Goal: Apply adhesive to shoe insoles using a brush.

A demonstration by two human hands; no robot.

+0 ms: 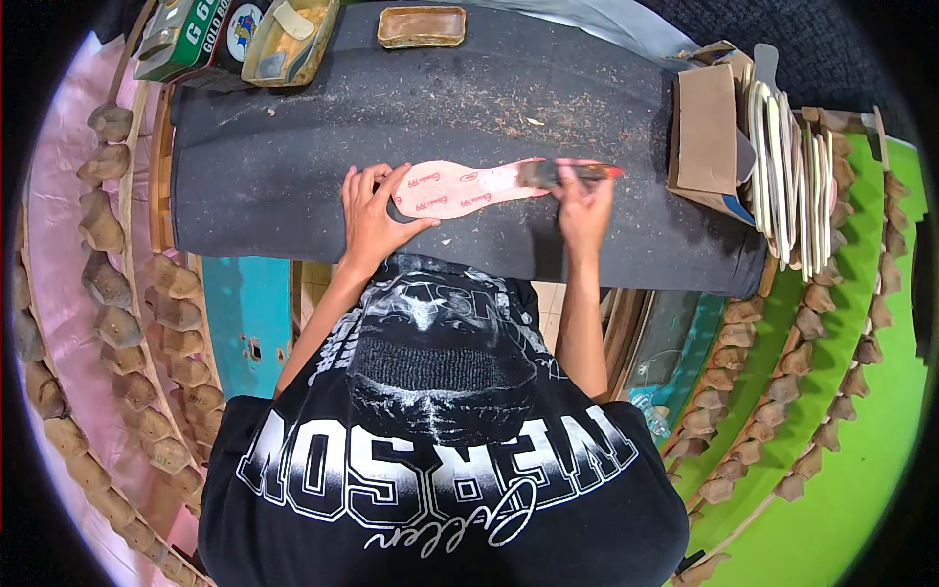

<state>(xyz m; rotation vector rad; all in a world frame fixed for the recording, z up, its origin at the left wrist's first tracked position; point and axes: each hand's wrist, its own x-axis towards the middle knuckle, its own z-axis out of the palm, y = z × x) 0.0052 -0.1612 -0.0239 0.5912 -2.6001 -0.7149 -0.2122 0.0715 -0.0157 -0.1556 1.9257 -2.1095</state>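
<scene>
On the dark cloth-covered table [313, 127] lies a pale pink shoe insole [445, 186] with red print, its long side running left to right. My left hand [374, 210] grips its left end, fingers at the far edge and thumb along the near edge. A flat brush [587, 169] with a red-tipped handle is in my right hand [585, 205], fingers closed around it. Its bristles rest on the insole's right part, slightly blurred, beside a whitish wet-looking patch. My right hand covers part of the handle and the insole's right end.
A shallow rectangular dish [423, 26] of brown stuff stands at the far edge. At the far left are a green tin [186, 44] and a cut-open container [290, 44]. A cardboard box [706, 127] and stacked insoles [782, 166] stand right. Shoe lasts [112, 274] line racks both sides.
</scene>
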